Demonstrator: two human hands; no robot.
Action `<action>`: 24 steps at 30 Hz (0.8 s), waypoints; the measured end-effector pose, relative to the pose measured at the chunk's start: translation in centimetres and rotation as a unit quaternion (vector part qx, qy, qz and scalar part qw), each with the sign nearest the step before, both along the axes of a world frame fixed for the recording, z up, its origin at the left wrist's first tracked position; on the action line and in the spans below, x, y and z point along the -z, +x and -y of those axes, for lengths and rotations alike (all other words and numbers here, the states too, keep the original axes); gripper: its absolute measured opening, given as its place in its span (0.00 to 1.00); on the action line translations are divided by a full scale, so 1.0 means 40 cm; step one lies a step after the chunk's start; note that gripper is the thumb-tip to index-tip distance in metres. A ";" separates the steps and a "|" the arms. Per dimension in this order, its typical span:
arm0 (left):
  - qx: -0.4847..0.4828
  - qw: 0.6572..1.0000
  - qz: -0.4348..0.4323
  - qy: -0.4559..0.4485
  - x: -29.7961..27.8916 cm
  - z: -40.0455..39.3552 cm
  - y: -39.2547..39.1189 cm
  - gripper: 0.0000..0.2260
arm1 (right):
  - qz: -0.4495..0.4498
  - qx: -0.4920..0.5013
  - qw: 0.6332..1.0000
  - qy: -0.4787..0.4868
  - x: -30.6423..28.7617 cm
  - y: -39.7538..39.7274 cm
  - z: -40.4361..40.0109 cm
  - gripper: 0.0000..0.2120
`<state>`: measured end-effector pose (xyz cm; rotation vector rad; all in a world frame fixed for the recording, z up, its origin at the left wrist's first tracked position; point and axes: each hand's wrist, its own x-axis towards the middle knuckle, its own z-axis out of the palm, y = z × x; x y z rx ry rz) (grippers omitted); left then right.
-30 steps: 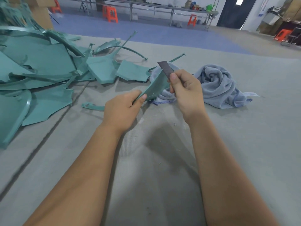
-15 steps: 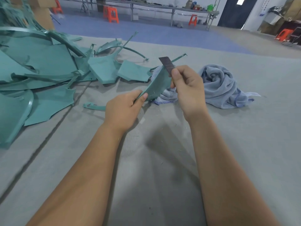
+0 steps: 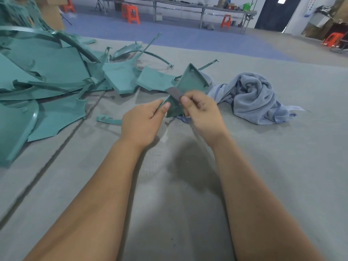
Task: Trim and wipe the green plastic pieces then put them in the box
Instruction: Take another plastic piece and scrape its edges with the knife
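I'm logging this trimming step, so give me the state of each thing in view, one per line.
left hand: pinches the green piece's lower edge
right hand: pinches the dark blade
green plastic piece: held up, tilted
dark blade: against the piece
blue towel: crumpled on the mat
green offcuts pile: heaped at left

arms – bare to the elbows | hands (image 3: 143, 120) – ungloved, no rings
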<state>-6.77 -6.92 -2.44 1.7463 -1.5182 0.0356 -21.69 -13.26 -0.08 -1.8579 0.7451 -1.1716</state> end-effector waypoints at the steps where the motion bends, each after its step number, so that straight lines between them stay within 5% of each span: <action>1: 0.000 1.000 0.000 0.001 -0.001 0.001 0.000 0.20 | -0.004 -0.001 1.000 -0.001 0.002 0.003 -0.004 0.12; 6: 0.014 1.000 -0.019 0.009 -0.017 -0.017 -0.004 0.16 | 0.109 0.012 0.993 0.047 -0.028 -0.025 -0.006 0.11; 11: 0.116 0.981 -0.158 -0.002 -0.055 -0.031 -0.043 0.09 | 0.177 0.076 0.980 0.042 -0.070 -0.053 -0.019 0.11; 14: 0.147 0.969 -0.198 0.009 -0.061 -0.030 -0.048 0.06 | 0.154 0.117 0.981 0.032 -0.087 -0.055 -0.029 0.12; 24: 0.101 0.989 -0.104 -0.008 -0.040 -0.013 -0.028 0.16 | 0.060 0.191 0.978 0.053 -0.101 -0.062 -0.032 0.09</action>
